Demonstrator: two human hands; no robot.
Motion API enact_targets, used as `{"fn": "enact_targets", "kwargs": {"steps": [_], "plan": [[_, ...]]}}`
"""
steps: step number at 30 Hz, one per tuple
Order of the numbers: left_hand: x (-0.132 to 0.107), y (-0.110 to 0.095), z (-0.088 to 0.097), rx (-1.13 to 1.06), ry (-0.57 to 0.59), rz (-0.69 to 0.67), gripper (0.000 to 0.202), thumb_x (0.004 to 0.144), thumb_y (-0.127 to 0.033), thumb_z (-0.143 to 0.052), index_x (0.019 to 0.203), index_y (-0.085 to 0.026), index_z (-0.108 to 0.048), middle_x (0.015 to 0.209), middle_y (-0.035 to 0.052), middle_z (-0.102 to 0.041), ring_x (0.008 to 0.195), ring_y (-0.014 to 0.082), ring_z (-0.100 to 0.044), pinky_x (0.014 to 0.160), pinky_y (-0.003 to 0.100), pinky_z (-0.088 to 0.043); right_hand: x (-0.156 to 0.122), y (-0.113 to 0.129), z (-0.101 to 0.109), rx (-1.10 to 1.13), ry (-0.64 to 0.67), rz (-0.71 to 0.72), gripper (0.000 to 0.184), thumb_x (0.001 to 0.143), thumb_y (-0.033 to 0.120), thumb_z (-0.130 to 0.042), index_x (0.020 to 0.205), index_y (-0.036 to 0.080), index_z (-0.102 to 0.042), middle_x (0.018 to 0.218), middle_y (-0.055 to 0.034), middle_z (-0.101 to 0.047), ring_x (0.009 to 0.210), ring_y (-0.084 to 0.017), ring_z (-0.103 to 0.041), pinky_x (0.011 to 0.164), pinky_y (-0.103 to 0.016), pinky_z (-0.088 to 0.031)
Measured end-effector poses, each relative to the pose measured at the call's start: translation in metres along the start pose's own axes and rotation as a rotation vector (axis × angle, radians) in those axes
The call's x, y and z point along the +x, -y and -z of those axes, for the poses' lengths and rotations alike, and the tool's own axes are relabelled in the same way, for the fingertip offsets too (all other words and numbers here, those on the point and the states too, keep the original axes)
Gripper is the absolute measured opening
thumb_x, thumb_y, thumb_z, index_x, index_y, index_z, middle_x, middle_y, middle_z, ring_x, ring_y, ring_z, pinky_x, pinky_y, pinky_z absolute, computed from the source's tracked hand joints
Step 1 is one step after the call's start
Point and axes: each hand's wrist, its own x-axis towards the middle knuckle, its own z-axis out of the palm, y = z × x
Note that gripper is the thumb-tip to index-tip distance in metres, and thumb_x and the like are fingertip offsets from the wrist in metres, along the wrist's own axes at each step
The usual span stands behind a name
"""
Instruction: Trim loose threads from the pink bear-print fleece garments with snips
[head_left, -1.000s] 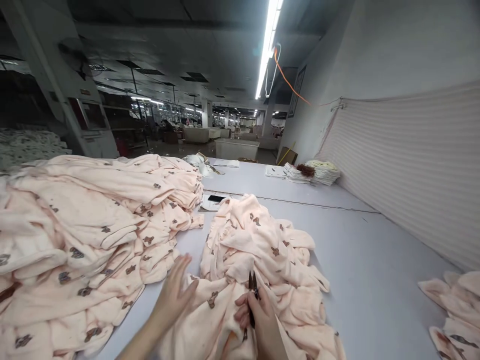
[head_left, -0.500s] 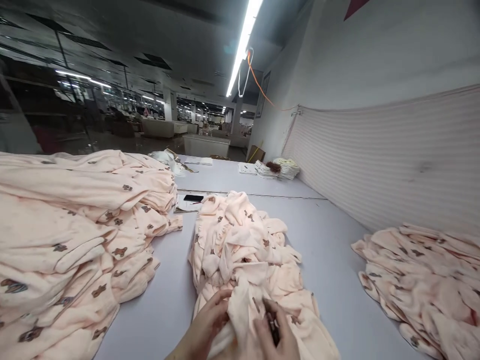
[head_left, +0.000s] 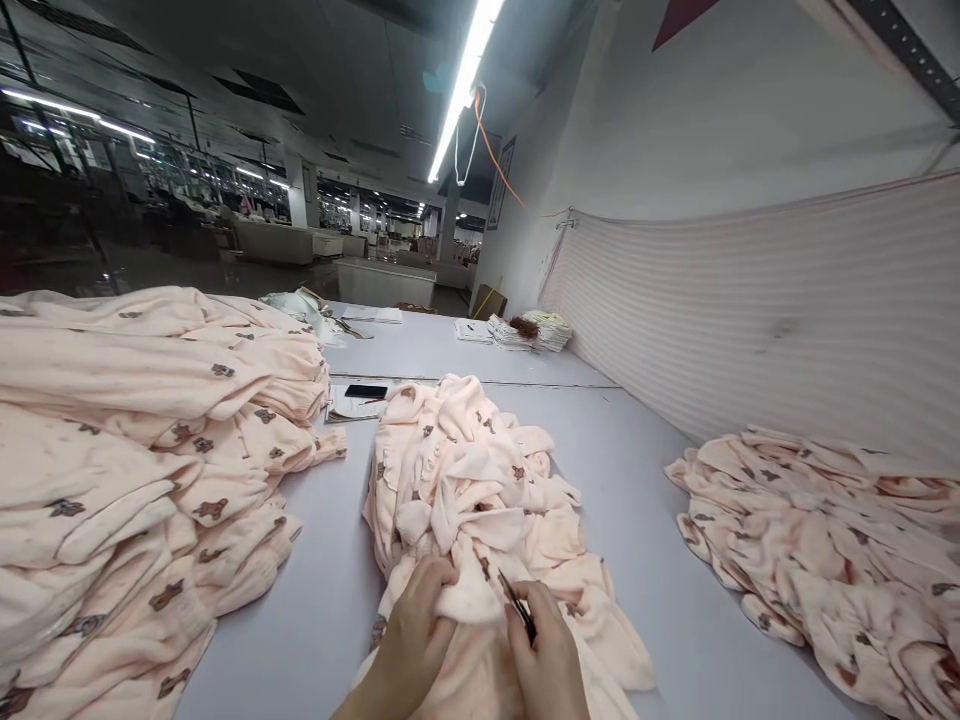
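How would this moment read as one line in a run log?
left hand: gripping pink garment | right hand: holding dark snips | nearby: left garment pile, right garment pile, phone on papers

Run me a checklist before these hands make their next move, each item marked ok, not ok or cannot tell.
1. Left hand gripping the pink cloth: ok.
2. Snips held in the right hand: ok.
3. Snips apart from the left hand: ok, cloth lies between.
4. Snips' tips touching the cloth: cannot tell.
5. Cloth lying flat: not ok, it is bunched in folds.
6. Right pile apart from the middle pile: ok, tabletop shows between.
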Motion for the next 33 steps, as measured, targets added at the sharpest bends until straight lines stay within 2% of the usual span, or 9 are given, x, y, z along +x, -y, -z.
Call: {"fn": "enact_targets", "kwargs": {"steps": [6,9,12,14,16,18,21,28,33], "plan": [[-0.014,-0.004,-0.013,-0.029,-0.077,0.036,0.028,0.066,-0.002,-0.040,0.084,-0.023,-0.045,0.079,-0.0011,-0.049,0.073,0.0161,-0.051,0.065,0.025,-0.044,-0.020,0.003,-0.005,-0.049,0.019,0.111,0.028,0.086,0.042,-0.050,0.107,0.033,-0.066,0.087,-0.0028,-0.068,0.079,-0.022,-0.066,0.069,-0.028,-0.051],[-0.021,0.006,-0.021,-0.055,-0.157,0.117,0.027,0.068,-0.003,-0.042,0.086,-0.024,-0.046,0.080,-0.0016,-0.049,0.073,0.0157,-0.052,0.062,0.024,-0.045,-0.030,-0.001,-0.016,-0.100,-0.017,0.043,0.034,0.079,0.045,-0.058,0.110,0.032,-0.064,0.094,-0.0033,-0.070,0.084,-0.024,-0.067,0.069,-0.029,-0.052],[-0.025,0.014,-0.022,-0.067,-0.233,0.039,0.034,0.072,-0.005,-0.045,0.100,-0.024,-0.049,0.095,0.0026,-0.054,0.091,0.0188,-0.055,0.074,0.027,-0.049,-0.032,-0.010,-0.021,-0.094,-0.007,-0.025,0.030,0.075,0.037,-0.061,0.103,0.027,-0.063,0.097,-0.0032,-0.070,0.081,-0.023,-0.067,0.066,-0.028,-0.052],[-0.022,0.010,-0.017,-0.094,-0.158,-0.045,0.041,0.072,-0.007,-0.049,0.109,-0.023,-0.052,0.113,0.0069,-0.054,0.108,0.0220,-0.051,0.088,0.031,-0.046,-0.026,-0.015,-0.019,-0.075,0.005,-0.018,0.020,0.080,0.029,-0.051,0.095,0.026,-0.063,0.090,-0.0022,-0.071,0.076,-0.021,-0.067,0.060,-0.026,-0.050],[-0.015,-0.001,-0.009,-0.246,0.019,0.099,0.025,0.073,-0.012,-0.053,0.095,-0.021,-0.062,0.104,0.0063,-0.060,0.099,0.0220,-0.055,0.085,0.030,-0.045,-0.014,-0.016,-0.016,-0.058,-0.028,0.012,0.022,0.082,0.025,-0.046,0.097,0.025,-0.062,0.095,-0.0034,-0.070,0.084,-0.021,-0.066,0.065,-0.026,-0.049],[-0.008,-0.012,-0.004,-0.442,0.160,0.381,0.014,0.078,-0.023,-0.052,0.066,-0.019,-0.060,0.070,0.0006,-0.057,0.071,0.0172,-0.054,0.069,0.027,-0.045,0.002,-0.014,-0.011,-0.062,-0.064,0.031,0.023,0.081,0.025,-0.048,0.101,0.023,-0.060,0.097,-0.0049,-0.069,0.088,-0.022,-0.065,0.071,-0.027,-0.049],[0.000,-0.019,-0.003,-0.704,0.138,0.684,0.032,0.083,-0.037,-0.046,0.058,-0.019,-0.053,0.053,-0.0042,-0.045,0.054,0.0134,-0.044,0.057,0.025,-0.042,0.021,-0.009,-0.003,-0.069,0.009,-0.005,0.011,0.083,0.028,-0.049,0.085,0.022,-0.058,0.077,-0.0021,-0.066,0.071,-0.020,-0.063,0.064,-0.027,-0.047],[0.003,-0.015,-0.009,-1.024,0.057,0.801,0.023,0.076,-0.036,-0.059,0.072,-0.014,-0.063,0.064,0.0016,-0.061,0.068,0.0170,-0.056,0.069,0.026,-0.045,0.006,-0.005,0.013,0.088,0.174,0.064,0.025,0.086,0.041,-0.054,0.100,0.024,-0.067,0.088,-0.0029,-0.068,0.085,-0.020,-0.064,0.075,-0.024,-0.047],[0.003,-0.021,-0.011,-1.133,0.063,0.828,0.022,0.076,-0.033,-0.063,0.073,-0.012,-0.067,0.066,0.0021,-0.064,0.067,0.0156,-0.057,0.068,0.025,-0.045,0.006,-0.004,0.010,0.013,0.224,-0.010,0.023,0.086,0.040,-0.055,0.094,0.025,-0.071,0.091,-0.0033,-0.071,0.088,-0.020,-0.066,0.076,-0.023,-0.048]]}}
